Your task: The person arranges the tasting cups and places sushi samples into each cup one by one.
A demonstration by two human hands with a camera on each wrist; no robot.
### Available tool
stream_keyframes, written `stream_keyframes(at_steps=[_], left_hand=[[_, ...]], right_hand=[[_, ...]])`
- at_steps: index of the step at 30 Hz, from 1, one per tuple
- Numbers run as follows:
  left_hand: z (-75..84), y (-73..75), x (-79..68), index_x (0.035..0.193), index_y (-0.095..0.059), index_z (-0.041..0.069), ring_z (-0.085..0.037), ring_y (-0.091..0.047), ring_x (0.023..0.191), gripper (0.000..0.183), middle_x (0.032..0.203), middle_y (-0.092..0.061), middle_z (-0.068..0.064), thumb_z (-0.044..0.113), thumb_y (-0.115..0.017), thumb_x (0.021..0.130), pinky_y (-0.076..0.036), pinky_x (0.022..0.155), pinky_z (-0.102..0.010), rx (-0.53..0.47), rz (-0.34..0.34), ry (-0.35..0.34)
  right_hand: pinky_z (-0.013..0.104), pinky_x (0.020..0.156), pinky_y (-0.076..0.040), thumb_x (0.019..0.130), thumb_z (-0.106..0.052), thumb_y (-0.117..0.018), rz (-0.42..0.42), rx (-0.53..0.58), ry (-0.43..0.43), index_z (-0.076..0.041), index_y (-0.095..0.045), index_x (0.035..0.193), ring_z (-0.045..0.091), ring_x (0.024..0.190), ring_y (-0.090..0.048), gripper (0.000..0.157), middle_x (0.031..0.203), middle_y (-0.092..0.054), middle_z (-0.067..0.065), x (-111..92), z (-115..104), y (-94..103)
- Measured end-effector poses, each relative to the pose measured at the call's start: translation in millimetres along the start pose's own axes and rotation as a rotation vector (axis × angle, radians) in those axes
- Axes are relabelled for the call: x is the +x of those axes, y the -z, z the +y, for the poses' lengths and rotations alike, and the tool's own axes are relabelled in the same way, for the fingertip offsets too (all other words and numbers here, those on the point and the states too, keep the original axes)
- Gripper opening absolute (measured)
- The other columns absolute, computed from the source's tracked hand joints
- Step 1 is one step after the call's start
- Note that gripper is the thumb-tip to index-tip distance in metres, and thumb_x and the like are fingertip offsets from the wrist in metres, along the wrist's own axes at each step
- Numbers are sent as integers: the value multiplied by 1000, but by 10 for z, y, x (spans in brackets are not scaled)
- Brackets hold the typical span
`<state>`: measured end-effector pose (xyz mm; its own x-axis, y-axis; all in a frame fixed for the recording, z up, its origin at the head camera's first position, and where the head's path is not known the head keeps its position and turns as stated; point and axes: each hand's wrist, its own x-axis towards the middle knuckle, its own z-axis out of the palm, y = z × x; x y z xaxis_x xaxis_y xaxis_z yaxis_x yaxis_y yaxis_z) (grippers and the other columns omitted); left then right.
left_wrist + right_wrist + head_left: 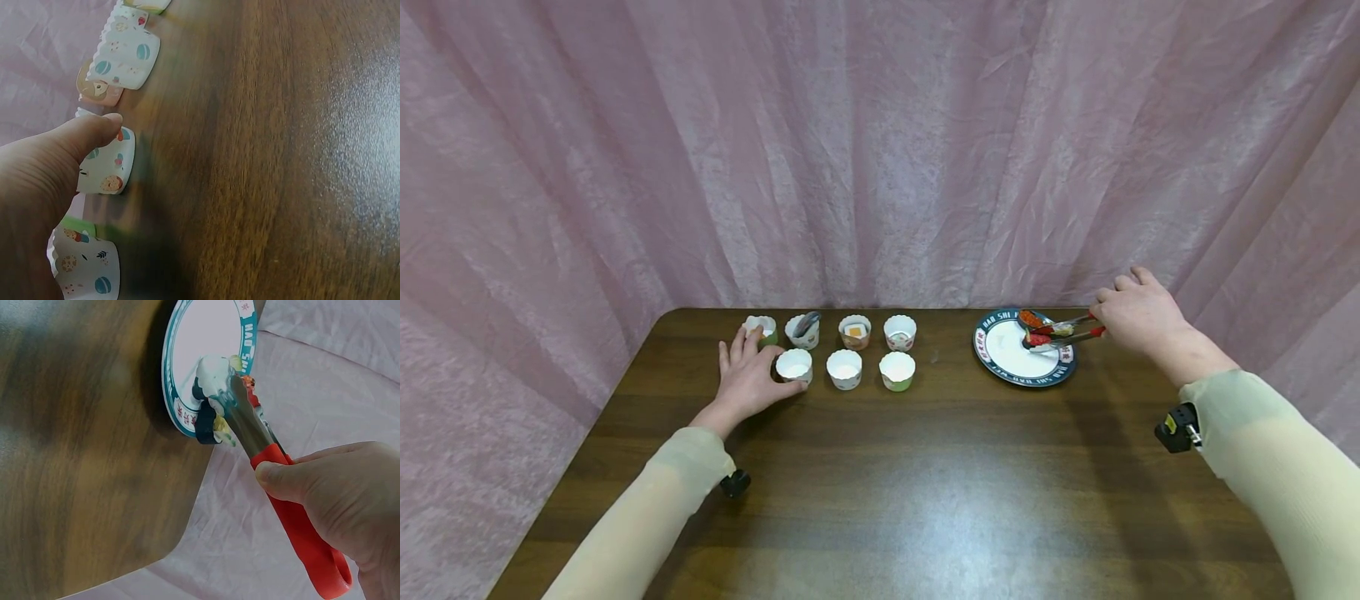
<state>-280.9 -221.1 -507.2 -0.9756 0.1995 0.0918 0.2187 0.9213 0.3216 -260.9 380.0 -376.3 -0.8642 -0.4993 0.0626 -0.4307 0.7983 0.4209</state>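
My left hand (748, 377) brackets a white patterned paper baking cup (794, 367) at the front left, thumb on its near side and index finger behind. In the left wrist view the thumb lies against the cup's printed wall. My right hand (1138, 315) grips red-handled metal tongs (290, 512) over a white plate with a dark lettered rim (1037, 382). The tongs' tips reach into several sushi pieces (206, 422) with black wrapping, white rice and orange and red toppings. Whether the tips pinch one, I cannot tell.
Beside the held cup stand two white cups (844, 371) (897, 372). Behind them, one cup (802, 335) contains a grey piece, another (854, 340) a yellow-topped piece. A patterned cup (900, 337) and a green cup (767, 337) flank these. A pink curtain (880, 167) hangs behind the brown table (887, 467).
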Motion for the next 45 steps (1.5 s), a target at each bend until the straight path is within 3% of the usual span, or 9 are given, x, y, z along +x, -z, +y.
stream_keyframes(at_steps=[7, 22, 31, 45], left_hand=[[8, -13, 0, 126, -65, 8, -47, 2, 153, 74, 164, -19, -25, 61, -80, 77, 13, 114, -70, -26, 12, -7], [44, 8, 9, 124, -66, 10, -46, 3, 153, 69, 165, -17, -24, 61, -79, 79, 11, 115, -70, -10, -19, 15], [54, 10, 10, 123, -66, 9, -47, 2, 152, 68, 164, -18, -25, 59, -80, 78, 8, 115, -71, -27, -3, 12], [33, -28, 32, 120, -67, 11, -47, 1, 153, 68, 164, -19, -24, 61, -79, 77, 9, 115, -70, -25, 9, 12]], right_hand=[[69, 106, -31, 70, -18, -87, 10, 9, 7, -17, -73, 83, 38, 93, -58, 19, 85, -63, 4, 4, 18, -20], [68, 106, -31, 71, -19, -88, -10, -6, 15, -15, -76, 87, 38, 93, -58, 21, 85, -63, 3, 11, 21, -18], [68, 108, -30, 70, -17, -88, 8, -11, 27, -15, -76, 89, 37, 95, -58, 21, 86, -63, 4, -3, 33, 22], [67, 106, -32, 74, -16, -88, 93, -26, 66, -14, -75, 88, 38, 94, -57, 19, 88, -63, 6, 32, -13, 272]])
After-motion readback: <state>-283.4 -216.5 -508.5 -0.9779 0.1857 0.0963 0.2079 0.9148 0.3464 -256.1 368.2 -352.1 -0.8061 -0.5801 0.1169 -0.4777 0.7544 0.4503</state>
